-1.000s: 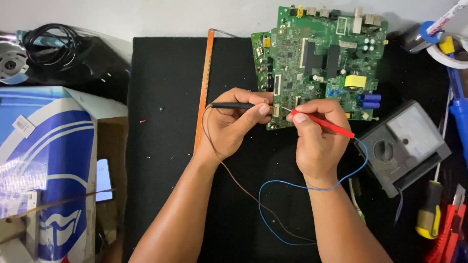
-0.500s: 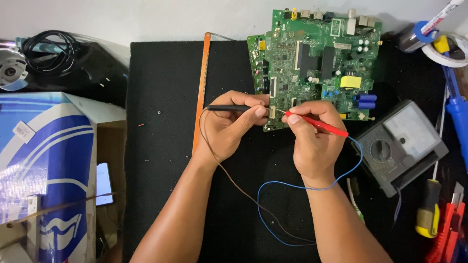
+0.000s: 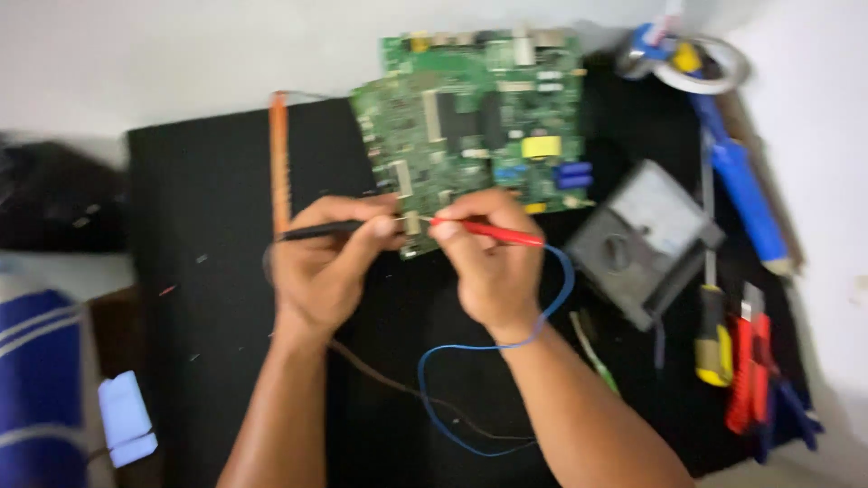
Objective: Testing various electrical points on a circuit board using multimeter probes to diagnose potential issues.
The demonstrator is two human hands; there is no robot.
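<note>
Green circuit board (image 3: 479, 117) lies at the top middle of a black mat (image 3: 199, 298) on a pale counter (image 3: 181, 54). Both hands meet at the board's lower edge. The left hand (image 3: 330, 267) has its grip closed around a black probe (image 3: 334, 230), pinched between thumb and fingers, with the probe lying almost level and its tip toward the board. The right hand (image 3: 493, 262) has its grip closed around a red probe (image 3: 493, 233), whose tip points left and comes just beside the black probe's tip at a small part on the board edge. A blue wire (image 3: 506, 343) loops from the red probe around the right wrist and down over the mat; a brown wire (image 3: 380, 375) trails from under the left hand. A grey meter (image 3: 642, 239) sits just right of the right hand. An orange ruler (image 3: 280, 163) lies upright left of the board. Further right are a yellow-handled screwdriver (image 3: 714, 339), red-handled pliers (image 3: 750, 361) and a blue-handled tool (image 3: 741, 194). The view is blurred.
</note>
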